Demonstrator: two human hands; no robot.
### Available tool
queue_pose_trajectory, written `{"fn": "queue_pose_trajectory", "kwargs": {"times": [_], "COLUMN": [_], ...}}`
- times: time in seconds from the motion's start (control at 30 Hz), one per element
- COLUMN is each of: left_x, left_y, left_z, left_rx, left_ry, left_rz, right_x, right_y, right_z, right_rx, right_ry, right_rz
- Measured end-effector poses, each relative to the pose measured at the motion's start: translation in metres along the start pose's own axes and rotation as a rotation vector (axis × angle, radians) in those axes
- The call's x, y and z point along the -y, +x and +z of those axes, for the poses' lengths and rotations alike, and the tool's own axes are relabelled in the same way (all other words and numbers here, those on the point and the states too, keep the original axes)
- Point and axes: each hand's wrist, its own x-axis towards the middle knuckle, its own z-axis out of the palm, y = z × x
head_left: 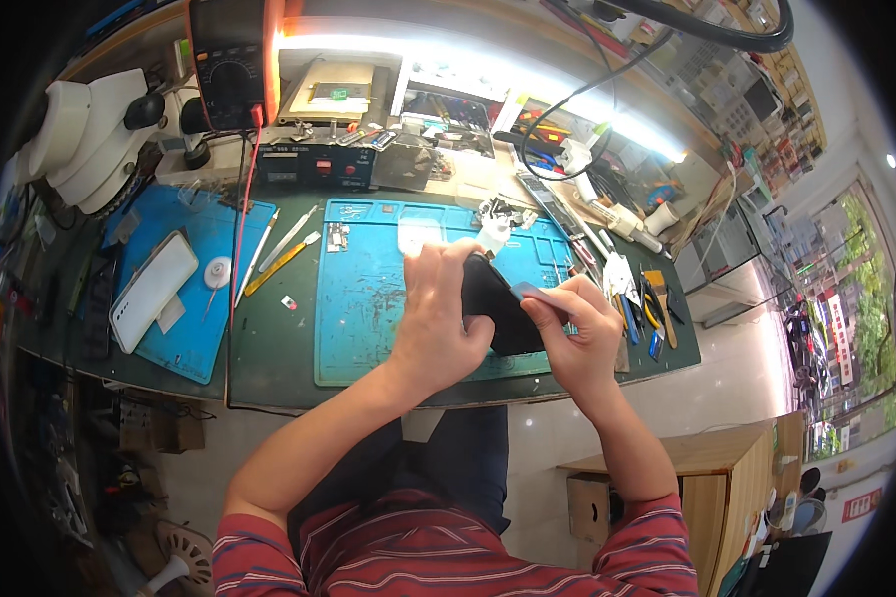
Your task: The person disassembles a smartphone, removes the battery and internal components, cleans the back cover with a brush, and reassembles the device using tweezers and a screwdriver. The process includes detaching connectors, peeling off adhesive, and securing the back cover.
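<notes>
Over the blue work mat (368, 338), my left hand (433, 313) grips a black smartphone (500, 306) by its left side, thumb toward me. The phone is tilted, its dark face turned up. My right hand (579, 328) is closed in a pinch on a thin, pale blue opening pick (528, 290), which touches the phone's right edge. Whether its tip is inside the seam, I cannot tell. Just beyond my left fingers stands a small whitish bottle (492, 235), partly hidden by them.
Left lies a white phone (153, 289) on a second blue mat (194, 343), with a yellow-handled tool (281, 265) beside it. Pliers (652, 306) and brushes crowd the right. A multimeter (231, 70), a microscope (90, 139) and a power supply (299, 167) stand behind; a black cable (617, 75) hangs overhead.
</notes>
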Motion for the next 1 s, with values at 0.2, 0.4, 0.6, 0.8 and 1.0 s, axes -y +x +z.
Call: {"fn": "queue_pose_trajectory", "kwargs": {"times": [0.2,0.4,0.6,0.8,1.0], "left_x": [0.000,0.003,0.003,0.003,0.003], "left_y": [-0.001,0.003,0.002,0.000,0.001], "left_z": [0.000,0.004,0.003,0.005,0.003], "left_rx": [-0.020,-0.032,-0.034,-0.034,-0.019], "left_ry": [0.011,-0.008,0.002,0.008,-0.016], "left_rz": [0.019,0.044,0.030,0.021,0.027], "right_x": [0.003,-0.004,0.006,0.000,-0.001], "right_y": [0.005,-0.002,0.002,-0.003,-0.005], "right_z": [-0.001,0.003,-0.001,0.002,0.004], "right_rx": [0.022,-0.001,0.103,0.028,0.030], "right_ry": [-0.031,0.030,0.033,0.068,0.088], "right_rz": [-0.016,-0.014,0.117,0.111,0.103]}}
